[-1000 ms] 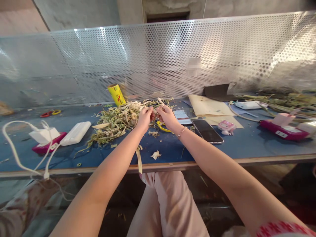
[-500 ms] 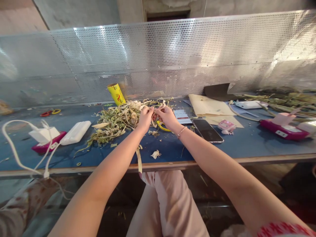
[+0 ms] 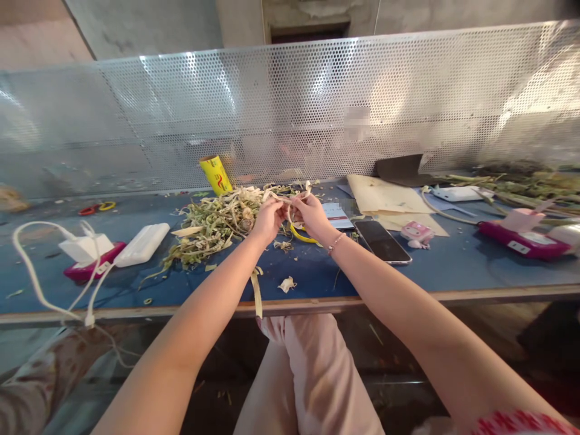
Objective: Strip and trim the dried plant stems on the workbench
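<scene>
From my end, the blue table (image 3: 326,275) carries a big, loose tangle of dried plant strips (image 3: 203,232), which I judge unworked; how much is done, I can't tell. At its right edge, my left hand (image 3: 269,219) and right hand (image 3: 312,216) each have thumb and fingers pinched nearly closed on one pale strip (image 3: 286,200), raised between them and seemingly mid-handling. Nearer me, a flat strip (image 3: 257,293) hangs over the table's edge, and a small pale scrap (image 3: 287,284) lies apart.

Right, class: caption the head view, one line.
Left hand and right hand hold a pale dried strip beside a tangled plant heap.
</scene>
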{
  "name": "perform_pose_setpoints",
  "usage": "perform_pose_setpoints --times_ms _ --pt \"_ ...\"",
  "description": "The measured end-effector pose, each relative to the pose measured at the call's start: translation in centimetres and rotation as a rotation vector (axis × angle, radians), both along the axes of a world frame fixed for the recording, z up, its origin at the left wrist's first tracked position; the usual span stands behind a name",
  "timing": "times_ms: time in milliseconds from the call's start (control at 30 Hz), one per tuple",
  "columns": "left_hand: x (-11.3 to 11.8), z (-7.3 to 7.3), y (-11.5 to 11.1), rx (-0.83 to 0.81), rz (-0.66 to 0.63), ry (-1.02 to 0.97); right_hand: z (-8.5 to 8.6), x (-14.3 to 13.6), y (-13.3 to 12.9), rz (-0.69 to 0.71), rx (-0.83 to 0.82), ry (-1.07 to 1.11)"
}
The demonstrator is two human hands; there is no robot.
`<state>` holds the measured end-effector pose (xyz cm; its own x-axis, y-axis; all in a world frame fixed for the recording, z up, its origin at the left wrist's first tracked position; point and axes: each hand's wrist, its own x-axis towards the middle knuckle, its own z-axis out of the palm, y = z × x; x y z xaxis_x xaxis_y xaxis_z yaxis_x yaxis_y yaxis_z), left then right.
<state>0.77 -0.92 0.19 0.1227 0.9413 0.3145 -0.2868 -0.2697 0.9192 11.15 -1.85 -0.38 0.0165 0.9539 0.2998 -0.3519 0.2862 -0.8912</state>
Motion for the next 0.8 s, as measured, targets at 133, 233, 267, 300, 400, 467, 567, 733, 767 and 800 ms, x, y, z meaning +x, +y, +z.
perform_pose_setpoints --times_ms 133,233,267,300,400,467,567,733,767,800 --pt "-0.1 0.1 -0.2 0.065 0.011 0.049 0.5 0.3 -0.1 0.044 -0.063 0.071" --pt "-0.3 0.0 -0.2 0.138 0.069 0.095 0.8 0.4 -0.1 0.069 -0.098 0.126" --pt "-0.4 -0.1 -0.2 0.154 0.078 0.103 0.8 0.4 -0.1 0.072 -0.105 0.131" --pt "-0.4 -0.1 -0.2 0.166 0.080 0.106 0.9 0.4 -0.1 0.078 -0.108 0.123" --pt "-0.6 0.1 -0.2 0.165 0.058 0.064 0.8 0.4 -0.1 0.109 -0.114 0.071" --pt "-0.6 0.2 -0.2 0.139 0.037 0.020 0.6 0.5 0.1 0.128 -0.114 0.056" --pt "-0.7 0.3 -0.1 0.093 -0.009 -0.031 0.4 0.7 0.2 0.144 -0.102 0.049" --pt "-0.8 0.3 -0.1 0.037 -0.129 -0.080 0.3 1.1 0.2 0.172 -0.070 0.012" --pt "-0.9 0.4 -0.1 0.028 -0.153 -0.083 0.4 1.2 0.2 0.171 -0.073 0.009" --pt "-0.9 0.4 -0.1 0.017 -0.174 -0.084 0.4 1.2 0.1 0.167 -0.080 0.007"
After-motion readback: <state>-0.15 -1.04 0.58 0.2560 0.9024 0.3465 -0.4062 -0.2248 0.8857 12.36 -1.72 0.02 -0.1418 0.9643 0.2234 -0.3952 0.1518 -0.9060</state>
